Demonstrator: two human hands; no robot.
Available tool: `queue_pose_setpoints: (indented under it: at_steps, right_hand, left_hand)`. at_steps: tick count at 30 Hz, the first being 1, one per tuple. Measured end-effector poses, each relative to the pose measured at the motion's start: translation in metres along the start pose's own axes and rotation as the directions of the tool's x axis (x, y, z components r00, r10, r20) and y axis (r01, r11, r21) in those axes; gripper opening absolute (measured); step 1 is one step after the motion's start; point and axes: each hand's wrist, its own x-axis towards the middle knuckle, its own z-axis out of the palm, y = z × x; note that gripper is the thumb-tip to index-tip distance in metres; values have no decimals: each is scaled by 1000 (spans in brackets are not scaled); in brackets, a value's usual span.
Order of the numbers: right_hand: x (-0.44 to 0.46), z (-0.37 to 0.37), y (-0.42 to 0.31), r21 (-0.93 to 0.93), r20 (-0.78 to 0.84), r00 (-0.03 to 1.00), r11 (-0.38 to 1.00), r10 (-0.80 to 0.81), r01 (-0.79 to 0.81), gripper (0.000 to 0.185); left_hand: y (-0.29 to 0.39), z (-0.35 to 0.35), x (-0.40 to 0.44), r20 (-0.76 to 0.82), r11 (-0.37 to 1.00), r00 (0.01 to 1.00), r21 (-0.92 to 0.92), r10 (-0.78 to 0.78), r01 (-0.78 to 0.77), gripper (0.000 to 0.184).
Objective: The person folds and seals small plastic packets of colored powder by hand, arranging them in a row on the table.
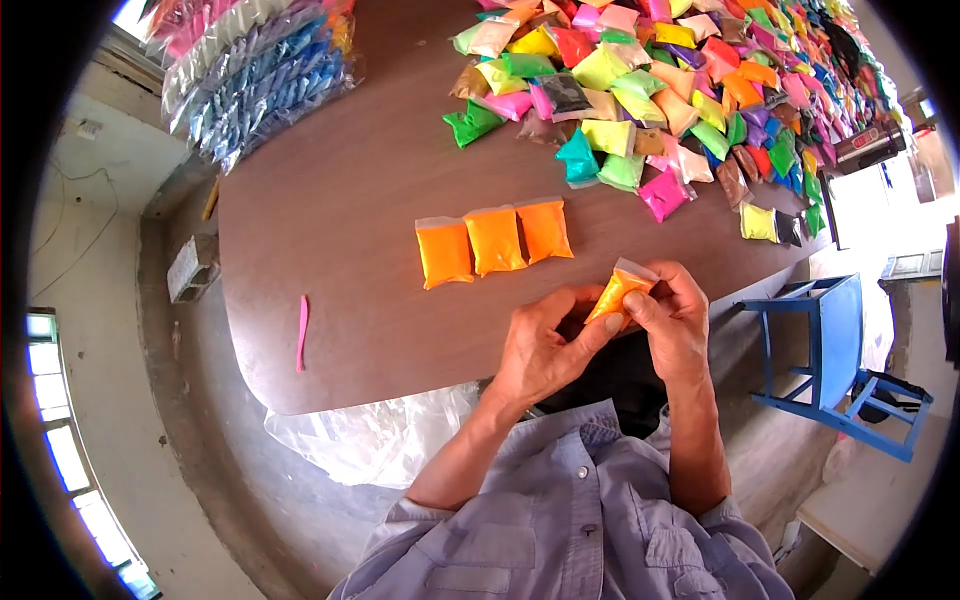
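Note:
An orange packet (613,292) with a clear top edge is held between both hands, above the table's near edge. My left hand (548,345) grips its left and lower side with thumb and fingers. My right hand (676,315) pinches its right side, the thumb pressed on its front. Just beyond the hands, three more orange packets lie in a row on the brown table: a left one (443,252), a middle one (495,241) and a right one (544,230). Their clear edges point away from me.
Many coloured packets (600,68) are heaped at the back right. Clear bags of blue and pink packets (255,75) stand at the back left. A pink strip (302,333) lies at the left. Clear plastic (375,440) hangs below the edge; a blue chair (835,340) stands right.

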Motion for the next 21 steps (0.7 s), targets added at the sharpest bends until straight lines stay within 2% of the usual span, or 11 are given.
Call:
queue_pose_setpoints:
  at_steps: [4,7,9,13,15,16,18,20,21]
  right_hand:
    - [-2,0,1,-61,48,999,998,1,2,25]
    - [-3,4,0,-49,65,998,999,-5,8,26]
    - [-3,4,-1,-31,69,998,1000,1,2,26]
    - [6,6,-4,-132,23,1000,991,14,-10,23]
    - [14,13,-11,-187,0,1000,982,5,-5,20]
    - [19,17,-14,-185,2,1000,983,5,-4,20]
    - [32,25,-18,-273,26,999,962,27,-19,22]
    - [45,30,-18,-296,51,999,955,11,5,23]
    - [51,34,-18,-296,60,998,955,26,-7,22]
  left_hand:
    - [-4,0,1,-13,997,999,-69,42,-43,17]
    - [-7,-4,-1,4,998,1000,-57,9,-9,17]
    - [-4,-5,-2,0,997,999,54,47,-47,16]
    - [-3,-2,-5,-54,999,998,30,35,-33,17]
    - [4,-3,-10,-221,980,960,140,173,-144,18]
    - [5,-9,-13,-222,979,959,144,174,-145,18]
    - [9,-34,-20,-314,918,904,359,289,-169,17]
    - [11,-59,-22,-351,844,837,490,421,-219,12]
    - [11,-72,-24,-352,842,835,493,423,-219,12]
